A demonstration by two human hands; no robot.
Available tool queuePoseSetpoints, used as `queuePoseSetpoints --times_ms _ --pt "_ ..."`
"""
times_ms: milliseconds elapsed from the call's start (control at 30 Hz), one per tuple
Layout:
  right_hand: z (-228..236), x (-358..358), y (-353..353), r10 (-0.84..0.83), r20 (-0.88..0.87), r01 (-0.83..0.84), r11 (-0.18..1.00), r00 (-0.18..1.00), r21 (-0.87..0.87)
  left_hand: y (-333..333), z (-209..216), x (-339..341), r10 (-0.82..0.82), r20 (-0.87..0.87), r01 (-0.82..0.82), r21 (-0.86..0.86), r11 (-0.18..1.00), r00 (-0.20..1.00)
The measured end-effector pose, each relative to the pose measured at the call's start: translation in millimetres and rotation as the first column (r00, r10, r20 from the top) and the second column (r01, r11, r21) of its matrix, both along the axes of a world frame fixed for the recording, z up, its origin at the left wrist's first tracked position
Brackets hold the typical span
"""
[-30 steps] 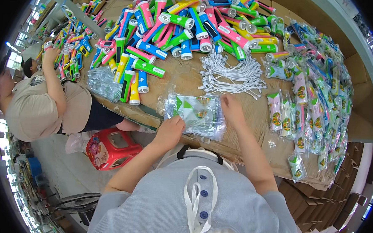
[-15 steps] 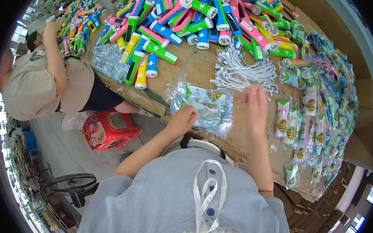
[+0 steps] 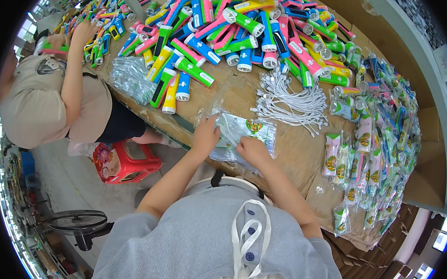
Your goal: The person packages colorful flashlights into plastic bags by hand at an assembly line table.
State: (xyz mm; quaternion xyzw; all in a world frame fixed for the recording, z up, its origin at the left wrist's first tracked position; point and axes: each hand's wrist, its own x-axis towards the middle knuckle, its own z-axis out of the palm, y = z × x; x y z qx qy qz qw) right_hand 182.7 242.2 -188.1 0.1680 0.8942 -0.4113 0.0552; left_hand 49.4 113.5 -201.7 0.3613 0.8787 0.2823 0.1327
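Note:
A stack of clear plastic bags with green printed labels [image 3: 244, 135] lies at the near edge of the brown table [image 3: 288, 158]. My left hand [image 3: 205, 136] rests on the stack's left end, fingers on the top bag. My right hand [image 3: 253, 150] presses on the stack's lower right part, fingers curled over a bag. Just beyond the bags lies a bundle of white cords [image 3: 291, 100]. A big heap of colourful flashlights [image 3: 239, 29] covers the far side of the table.
Packed flashlights in bags [image 3: 370, 142] line the right side of the table. Another pile of clear bags [image 3: 130, 79] lies at the left. A seated person [image 3: 48, 100] works at the left end, beside a red stool [image 3: 123, 162]. A fan [image 3: 77, 223] stands on the floor.
My right hand has come back from near the cords and the table's right side onto the bag stack. My left hand stayed at the stack's left end.

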Motion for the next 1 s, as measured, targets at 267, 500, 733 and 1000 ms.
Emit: queuePoseSetpoints --times_ms 267,500,733,1000 --pt "-17.4 -40.5 -13.1 0.194 0.247 -0.281 0.874 0.949 0.395 2.4 27.9 28.5 -0.039 0.049 0.044 -0.102 0.994 0.998" --pt "106.4 -142.6 139.3 0.127 0.172 -0.193 0.871 0.977 0.451 -24.2 9.6 -28.9 0.053 0.355 -0.080 0.062 0.995 0.933" --pt "61.6 -205.1 254.9 0.328 0.143 -0.208 0.174 0.934 0.962 -11.2 2.5 -52.1 -0.012 0.453 -0.027 0.081 0.996 0.892" --pt "106.5 -176.2 196.3 0.373 -0.223 -0.124 0.711 0.901 0.692 -17.6 9.5 -57.9 -0.009 0.603 -0.030 0.056 0.998 0.798"
